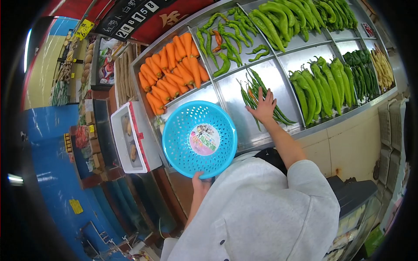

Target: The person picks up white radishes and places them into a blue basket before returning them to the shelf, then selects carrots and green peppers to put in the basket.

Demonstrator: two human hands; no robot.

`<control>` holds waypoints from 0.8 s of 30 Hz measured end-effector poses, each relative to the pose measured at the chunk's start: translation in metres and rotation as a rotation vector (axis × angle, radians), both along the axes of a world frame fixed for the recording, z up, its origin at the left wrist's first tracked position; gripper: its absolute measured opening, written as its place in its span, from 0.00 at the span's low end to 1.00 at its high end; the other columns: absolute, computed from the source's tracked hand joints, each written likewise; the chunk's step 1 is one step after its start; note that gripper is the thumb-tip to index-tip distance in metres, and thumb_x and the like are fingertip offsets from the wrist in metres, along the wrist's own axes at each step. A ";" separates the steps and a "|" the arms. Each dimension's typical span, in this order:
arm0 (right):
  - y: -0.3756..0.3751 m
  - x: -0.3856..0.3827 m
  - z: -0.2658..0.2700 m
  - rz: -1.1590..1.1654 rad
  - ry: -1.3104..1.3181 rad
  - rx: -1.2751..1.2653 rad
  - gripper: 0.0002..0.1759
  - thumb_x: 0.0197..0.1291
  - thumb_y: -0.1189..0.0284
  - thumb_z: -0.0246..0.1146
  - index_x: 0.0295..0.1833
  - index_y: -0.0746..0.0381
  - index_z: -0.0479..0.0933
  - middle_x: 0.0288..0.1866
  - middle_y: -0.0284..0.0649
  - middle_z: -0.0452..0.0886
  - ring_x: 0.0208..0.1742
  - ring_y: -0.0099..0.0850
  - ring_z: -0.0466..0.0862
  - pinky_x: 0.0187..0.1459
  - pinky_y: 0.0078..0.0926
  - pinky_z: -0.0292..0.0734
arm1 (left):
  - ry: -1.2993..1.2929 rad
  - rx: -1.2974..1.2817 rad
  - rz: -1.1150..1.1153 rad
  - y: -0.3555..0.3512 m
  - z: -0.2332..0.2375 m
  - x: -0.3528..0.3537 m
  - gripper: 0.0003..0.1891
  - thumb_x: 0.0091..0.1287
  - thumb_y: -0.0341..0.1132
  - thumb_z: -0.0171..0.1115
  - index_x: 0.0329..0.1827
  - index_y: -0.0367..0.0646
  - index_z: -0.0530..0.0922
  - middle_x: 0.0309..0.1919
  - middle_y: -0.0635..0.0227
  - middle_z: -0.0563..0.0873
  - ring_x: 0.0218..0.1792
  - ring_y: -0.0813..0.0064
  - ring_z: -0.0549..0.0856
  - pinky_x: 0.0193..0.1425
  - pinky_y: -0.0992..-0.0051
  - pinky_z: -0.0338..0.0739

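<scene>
My left hand (201, 184) grips the lower rim of a round blue plastic colander (178, 114), its thumb showing at the edge and the other fingers hidden underneath. Only a printed round label (204, 139) lies on the colander's bottom. With fingers spread, my right hand (264, 108) rests over a small bunch of long thin green chili peppers (257, 79) in a metal display compartment. A reddish pepper shows among them beside my fingertips.
Carrots (172, 69) fill the compartment at upper left. Curly green peppers (230, 37) lie beyond the chilies, with large light-green peppers (322, 82) to the right. Metal dividers (285, 80) separate the sections. A white foam box (126, 139) stands left of the colander.
</scene>
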State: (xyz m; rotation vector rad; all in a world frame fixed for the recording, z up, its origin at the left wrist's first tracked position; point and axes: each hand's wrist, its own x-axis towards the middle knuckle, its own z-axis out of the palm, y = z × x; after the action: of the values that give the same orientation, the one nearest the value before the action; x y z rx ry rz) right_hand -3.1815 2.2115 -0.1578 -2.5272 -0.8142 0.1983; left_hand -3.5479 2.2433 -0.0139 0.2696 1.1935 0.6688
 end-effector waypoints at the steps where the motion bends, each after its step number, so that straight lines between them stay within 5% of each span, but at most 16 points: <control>1: 0.002 -0.005 0.005 0.030 0.025 -0.098 0.62 0.42 0.42 0.69 0.77 0.54 0.43 0.72 0.64 0.49 0.72 0.58 0.52 0.65 0.66 0.49 | -0.001 0.006 -0.002 0.002 -0.004 -0.001 0.33 0.52 0.23 0.50 0.67 0.40 0.60 0.60 0.55 0.72 0.62 0.53 0.73 0.64 0.51 0.72; 3: 0.004 -0.006 0.016 0.069 0.084 -0.231 0.67 0.38 0.38 0.70 0.78 0.46 0.39 0.75 0.67 0.39 0.75 0.62 0.45 0.65 0.72 0.44 | -0.013 0.016 -0.005 0.005 -0.006 0.003 0.33 0.52 0.23 0.50 0.66 0.40 0.60 0.60 0.55 0.72 0.62 0.53 0.73 0.64 0.51 0.72; 10: 0.009 -0.005 0.012 0.061 0.120 -0.361 0.65 0.42 0.47 0.72 0.78 0.42 0.36 0.75 0.65 0.38 0.74 0.61 0.46 0.64 0.71 0.49 | 0.019 0.001 -0.054 0.017 -0.019 0.009 0.31 0.52 0.23 0.51 0.64 0.41 0.63 0.57 0.57 0.74 0.58 0.56 0.76 0.60 0.54 0.76; 17: 0.005 0.002 0.008 0.070 0.073 -0.328 0.65 0.39 0.59 0.74 0.78 0.40 0.36 0.70 0.61 0.52 0.64 0.52 0.62 0.55 0.60 0.64 | 0.031 -0.035 -0.048 0.026 -0.034 0.000 0.29 0.52 0.24 0.52 0.62 0.42 0.64 0.53 0.60 0.76 0.53 0.58 0.78 0.55 0.57 0.77; 24: 0.005 0.007 0.028 0.151 0.129 -0.464 0.68 0.35 0.64 0.75 0.77 0.38 0.35 0.62 0.58 0.60 0.56 0.51 0.69 0.48 0.55 0.70 | 0.013 0.019 -0.034 0.013 -0.032 0.000 0.30 0.52 0.24 0.52 0.63 0.42 0.64 0.54 0.60 0.75 0.56 0.59 0.77 0.57 0.56 0.76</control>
State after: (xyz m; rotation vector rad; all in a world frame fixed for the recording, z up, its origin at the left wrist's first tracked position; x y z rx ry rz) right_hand -3.1744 2.2165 -0.1300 -2.8355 -0.9999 0.6611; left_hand -3.5484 2.2568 -0.0459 0.3095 1.1927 0.6495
